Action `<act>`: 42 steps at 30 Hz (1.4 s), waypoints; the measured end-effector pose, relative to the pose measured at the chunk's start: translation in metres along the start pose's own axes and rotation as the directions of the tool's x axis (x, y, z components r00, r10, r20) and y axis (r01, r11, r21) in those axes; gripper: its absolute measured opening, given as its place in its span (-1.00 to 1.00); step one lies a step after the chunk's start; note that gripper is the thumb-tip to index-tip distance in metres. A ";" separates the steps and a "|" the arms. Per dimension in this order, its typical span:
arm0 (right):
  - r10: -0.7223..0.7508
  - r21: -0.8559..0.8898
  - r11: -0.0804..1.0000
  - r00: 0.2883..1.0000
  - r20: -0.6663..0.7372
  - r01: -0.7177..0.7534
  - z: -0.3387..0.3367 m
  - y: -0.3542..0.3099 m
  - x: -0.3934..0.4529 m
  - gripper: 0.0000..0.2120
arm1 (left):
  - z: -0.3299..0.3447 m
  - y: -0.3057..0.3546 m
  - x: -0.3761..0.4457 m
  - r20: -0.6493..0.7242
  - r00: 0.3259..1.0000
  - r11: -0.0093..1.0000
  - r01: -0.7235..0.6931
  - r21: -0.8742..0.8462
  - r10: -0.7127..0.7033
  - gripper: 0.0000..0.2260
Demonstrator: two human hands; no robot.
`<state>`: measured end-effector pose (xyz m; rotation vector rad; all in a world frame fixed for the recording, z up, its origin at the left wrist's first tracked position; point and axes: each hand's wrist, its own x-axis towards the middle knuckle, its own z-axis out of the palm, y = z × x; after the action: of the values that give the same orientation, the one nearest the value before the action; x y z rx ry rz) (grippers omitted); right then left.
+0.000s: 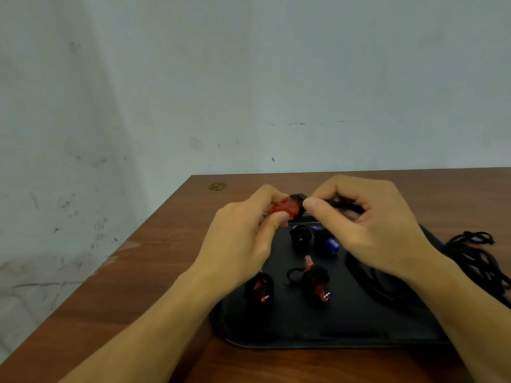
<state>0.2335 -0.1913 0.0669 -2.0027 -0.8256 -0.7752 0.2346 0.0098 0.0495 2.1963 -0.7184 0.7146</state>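
One red translucent plastic piece [286, 210] pinched by left hand [240, 244]; black cord [298, 197] pinched by right hand [367, 225]; near, two red cord-wound pieces [259, 290] [317, 281], one blue piece [331, 245]; black mat [304, 322], brown wooden table [166, 258], pale wall [249, 78].

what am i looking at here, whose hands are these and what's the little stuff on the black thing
This is one picture from a camera worn on a person's head, looking down at their own bare hands; no machine is involved. The left hand pinches a see-through red piece, and the right hand pinches a black part right against it. Below them a black mat lies on a brown wooden table. On the mat sit small cord-wrapped things: two reddish bundles and a blue piece. A loose black cord trails off to the right.
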 end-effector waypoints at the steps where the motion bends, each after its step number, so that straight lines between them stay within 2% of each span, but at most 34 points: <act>1: 0.020 0.051 0.999 0.999 -0.032 -0.018 -0.001 0.000 0.000 -0.85 | -0.001 0.002 0.000 0.033 0.999 0.999 -0.034 -0.003 0.034 -0.86; 4: 0.116 0.193 0.976 0.989 -0.089 -0.097 -0.002 0.000 0.001 -0.82 | -0.002 0.007 -0.002 0.115 0.986 0.993 -0.119 -0.023 0.120 -0.84; 6: 0.155 0.252 0.959 0.985 -0.073 -0.132 -0.003 0.001 0.002 -0.82 | -0.002 0.010 -0.003 0.129 0.982 0.988 -0.125 -0.089 0.136 -0.83; 10: 0.276 0.401 0.881 0.961 -0.007 -0.250 -0.003 0.006 0.004 -0.75 | -0.001 0.013 -0.005 0.133 0.985 0.956 -0.068 -0.284 0.110 -0.84; 14: 0.374 0.519 0.766 0.919 0.121 -0.380 0.003 0.013 0.001 -0.71 | 0.001 0.014 -0.007 0.145 0.986 0.903 -0.014 -0.428 0.085 -0.84; 20: 0.445 0.567 0.670 0.870 0.212 -0.480 0.009 0.007 0.001 -0.67 | 0.005 0.015 -0.005 0.103 0.993 0.798 0.011 -0.603 0.064 -0.85; 24: 0.437 0.529 0.692 0.868 0.236 -0.492 0.018 0.009 -0.002 -0.64 | 0.005 0.013 -0.002 0.037 0.999 0.745 0.035 -0.666 -0.014 -0.86; 27: 0.343 0.425 0.811 0.915 0.212 -0.402 0.023 0.009 -0.005 -0.59 | 0.005 0.009 0.000 -0.008 0.995 0.745 0.069 -0.664 -0.099 -0.85; 29: 0.279 0.333 0.883 0.941 0.193 -0.330 0.025 0.009 -0.006 -0.64 | 0.005 0.007 0.001 -0.026 0.989 0.756 0.095 -0.648 -0.146 -0.88; 32: 0.243 0.217 0.935 0.953 0.179 -0.279 0.026 0.011 -0.008 -0.68 | 0.005 0.006 0.001 -0.031 0.980 0.775 0.137 -0.617 -0.198 -0.88; 39: 0.205 0.046 0.975 0.958 0.202 -0.218 0.021 0.004 -0.010 -0.73 | 0.004 0.005 0.001 -0.069 0.964 0.858 0.193 -0.476 -0.256 -0.87; 42: 0.154 -0.055 0.988 0.969 0.194 -0.146 0.015 0.004 -0.010 -0.76 | 0.004 0.002 0.001 -0.096 0.964 0.907 0.194 -0.374 -0.246 -0.88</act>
<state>0.2341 -0.1826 0.0505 -2.1758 -0.7640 -0.5166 0.2348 0.0054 0.0492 1.8309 -0.4741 0.5634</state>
